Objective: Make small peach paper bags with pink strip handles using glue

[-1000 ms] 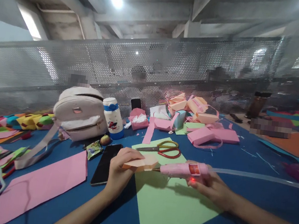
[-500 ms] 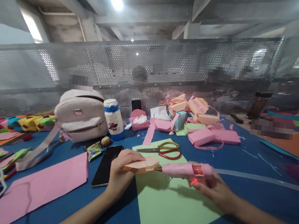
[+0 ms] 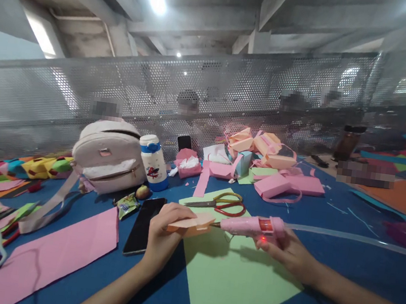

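My left hand (image 3: 167, 232) is closed on a folded peach paper piece (image 3: 195, 225), held above the table. My right hand (image 3: 292, 253) grips a pink hot glue gun (image 3: 249, 226) with a red light glowing on it. The gun's nozzle points left and meets the right end of the peach piece; whether it touches I cannot tell. From the gun's back a long clear glue stick (image 3: 349, 236) runs off to the right. Under both hands lies a light green paper sheet (image 3: 233, 285), with red-and-yellow-handled scissors (image 3: 215, 202) on its far end.
Beside my left hand lies a black phone (image 3: 144, 226); further left is folded pink paper (image 3: 58, 252). A pale backpack (image 3: 108, 157) and a water bottle (image 3: 154, 165) stand behind. Folded paper pieces (image 3: 277, 184) pile at the back, before a perforated metal screen (image 3: 219, 84).
The glue gun and my right hand have shifted slightly left, the nozzle staying at the peach piece's end. My left hand holds nearly still; the whole view has moved a little.
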The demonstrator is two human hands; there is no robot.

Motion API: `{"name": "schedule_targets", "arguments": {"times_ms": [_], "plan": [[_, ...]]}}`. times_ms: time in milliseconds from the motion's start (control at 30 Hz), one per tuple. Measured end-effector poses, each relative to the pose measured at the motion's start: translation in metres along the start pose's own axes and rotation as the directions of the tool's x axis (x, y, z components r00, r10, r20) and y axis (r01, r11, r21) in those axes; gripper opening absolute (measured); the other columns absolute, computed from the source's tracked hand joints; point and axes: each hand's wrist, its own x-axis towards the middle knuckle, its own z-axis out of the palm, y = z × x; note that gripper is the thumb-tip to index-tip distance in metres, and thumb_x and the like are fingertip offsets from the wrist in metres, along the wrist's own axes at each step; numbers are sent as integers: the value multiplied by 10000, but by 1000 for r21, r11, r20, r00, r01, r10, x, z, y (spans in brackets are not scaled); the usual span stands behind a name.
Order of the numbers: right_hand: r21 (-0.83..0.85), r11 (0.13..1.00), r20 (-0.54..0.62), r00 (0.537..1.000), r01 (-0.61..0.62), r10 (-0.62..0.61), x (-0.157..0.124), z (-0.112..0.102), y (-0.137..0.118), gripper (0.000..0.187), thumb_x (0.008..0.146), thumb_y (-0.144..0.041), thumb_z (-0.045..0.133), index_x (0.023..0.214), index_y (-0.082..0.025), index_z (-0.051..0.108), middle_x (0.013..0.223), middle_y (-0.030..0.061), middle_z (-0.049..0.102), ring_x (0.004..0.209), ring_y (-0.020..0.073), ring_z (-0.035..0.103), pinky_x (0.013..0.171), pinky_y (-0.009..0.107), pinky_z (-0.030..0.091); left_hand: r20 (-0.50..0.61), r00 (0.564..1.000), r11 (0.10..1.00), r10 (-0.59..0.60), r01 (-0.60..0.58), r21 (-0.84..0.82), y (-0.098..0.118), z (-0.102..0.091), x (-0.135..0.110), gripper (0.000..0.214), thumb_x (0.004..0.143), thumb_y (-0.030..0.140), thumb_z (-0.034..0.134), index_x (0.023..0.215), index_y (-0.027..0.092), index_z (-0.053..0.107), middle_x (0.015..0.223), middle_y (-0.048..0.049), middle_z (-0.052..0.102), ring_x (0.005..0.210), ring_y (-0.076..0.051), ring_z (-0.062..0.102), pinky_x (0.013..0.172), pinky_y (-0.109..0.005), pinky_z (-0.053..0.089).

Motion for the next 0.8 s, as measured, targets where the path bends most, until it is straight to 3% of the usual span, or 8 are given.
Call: {"name": "schedule_targets", "arguments": {"times_ms": [400, 600, 800], "plan": [[-40, 999, 39, 999, 35, -33, 2, -4, 2, 388, 917, -498, 536, 854, -173, 739, 743, 58, 703, 679, 208, 637, 670, 314, 554, 7, 1000, 1000, 8, -8, -1, 0, 0, 0, 101, 857, 227, 665, 812, 221, 755, 794, -42, 729, 762, -207, 645, 713, -321, 477], [-8, 999, 66, 997, 46, -45, 4, -6, 2, 414, 934, -514, 520, 1000, -180, 753, 813, 76, 731, 760, 238, 667, 782, 350, 565, 1, 1000, 1000, 17, -17, -13, -1, 1, 0, 86, 856, 238, 683, 810, 222, 754, 785, -31, 727, 757, -200, 644, 704, -307, 476], [-11, 999, 44, 998, 50, -50, 5, -7, 3, 413, 938, -506, 522, 978, -164, 750, 769, 68, 710, 732, 223, 657, 786, 345, 570, -9, 1000, 1000, 17, -17, -15, 2, 0, 0, 104, 861, 211, 665, 803, 221, 752, 783, -23, 722, 756, -191, 642, 699, -293, 478]]}}
